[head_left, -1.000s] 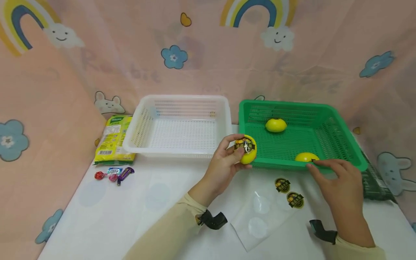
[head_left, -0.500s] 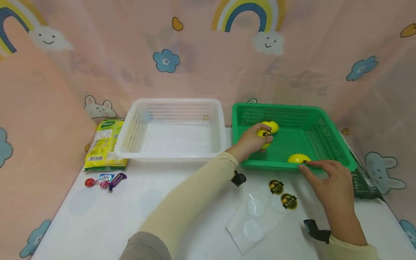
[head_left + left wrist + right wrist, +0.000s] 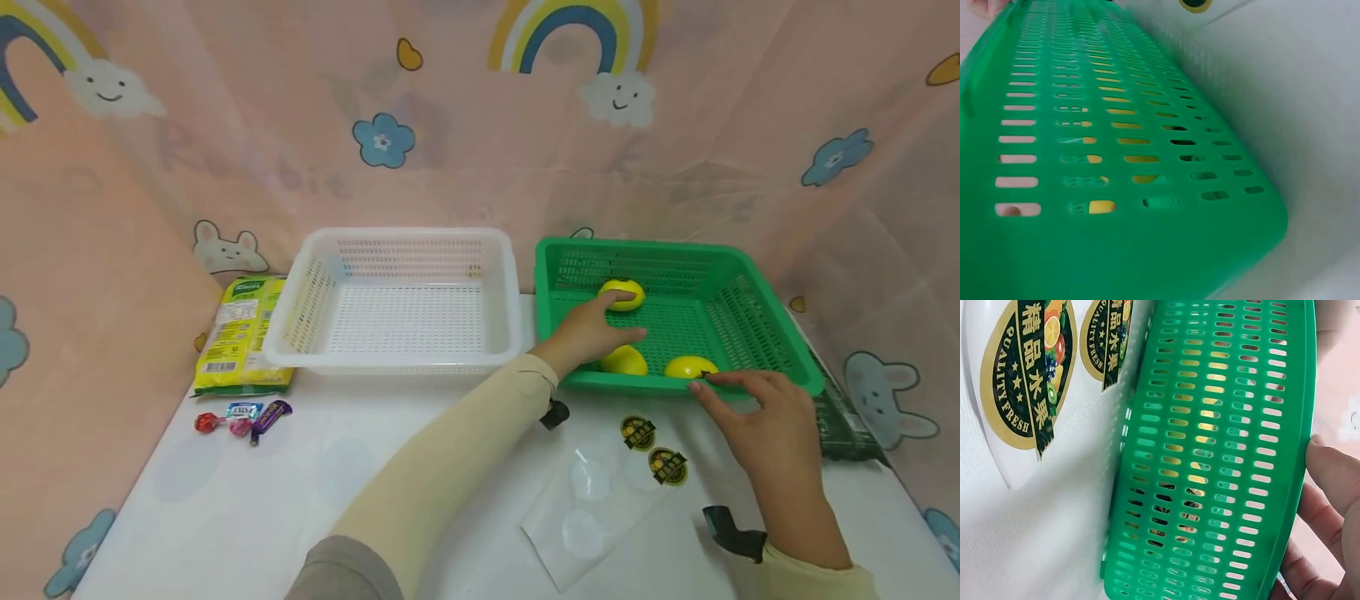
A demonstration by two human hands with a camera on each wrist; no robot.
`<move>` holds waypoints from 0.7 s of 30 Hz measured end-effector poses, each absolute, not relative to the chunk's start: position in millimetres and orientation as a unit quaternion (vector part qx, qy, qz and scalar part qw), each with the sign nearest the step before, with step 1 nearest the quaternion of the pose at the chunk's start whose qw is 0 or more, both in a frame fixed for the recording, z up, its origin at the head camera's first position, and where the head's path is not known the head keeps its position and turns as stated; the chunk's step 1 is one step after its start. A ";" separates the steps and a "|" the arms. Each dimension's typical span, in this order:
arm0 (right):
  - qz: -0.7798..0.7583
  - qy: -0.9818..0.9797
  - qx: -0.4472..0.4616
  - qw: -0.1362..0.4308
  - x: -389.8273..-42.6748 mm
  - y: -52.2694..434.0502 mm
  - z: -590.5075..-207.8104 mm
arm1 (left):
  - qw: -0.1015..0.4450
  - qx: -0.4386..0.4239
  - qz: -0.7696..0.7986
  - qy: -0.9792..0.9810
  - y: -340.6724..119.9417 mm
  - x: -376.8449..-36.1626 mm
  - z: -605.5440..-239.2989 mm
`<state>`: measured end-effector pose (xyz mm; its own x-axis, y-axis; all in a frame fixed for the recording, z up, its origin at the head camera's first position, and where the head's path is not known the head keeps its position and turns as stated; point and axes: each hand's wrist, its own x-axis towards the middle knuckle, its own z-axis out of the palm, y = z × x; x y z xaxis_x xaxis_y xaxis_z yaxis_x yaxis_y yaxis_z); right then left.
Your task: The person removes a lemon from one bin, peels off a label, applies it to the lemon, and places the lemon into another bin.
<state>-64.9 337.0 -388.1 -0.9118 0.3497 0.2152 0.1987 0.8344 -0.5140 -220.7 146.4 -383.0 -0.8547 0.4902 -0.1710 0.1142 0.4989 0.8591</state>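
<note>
My left hand reaches over the left part of the green basket, thumb and fingers spread with nothing between them. A lemon lies just below it against the front wall. One finger overlaps a second lemon farther back. A third lemon sits near the front wall, with a dark sticker edge showing. My right hand holds the basket's front rim beside it; in the right wrist view the thumb is at the rim and the other fingers are partly hidden. The left wrist view shows only slotted basket wall.
A clear sheet with two round fruit stickers lies in front of the green basket. To the left stand a white basket, a yellow packet and several sweets. A dark green packet lies at right.
My left hand has carried the stickered lemon rightward into the green basket and let go of it; it lies at the front wall. My right hand has stayed at the rim.
</note>
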 end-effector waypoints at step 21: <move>0.267 -0.941 -0.164 0.124 -69.0 333.7 -376.2 | -0.045 0.251 0.563 0.786 21.6 -184.1 -351.4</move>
<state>-69.0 333.7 -376.2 -0.9150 0.3759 0.1465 0.2428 0.8030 -0.5443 -184.1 21.6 -351.4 -0.8700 0.3440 0.3531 0.4451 0.2402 0.8626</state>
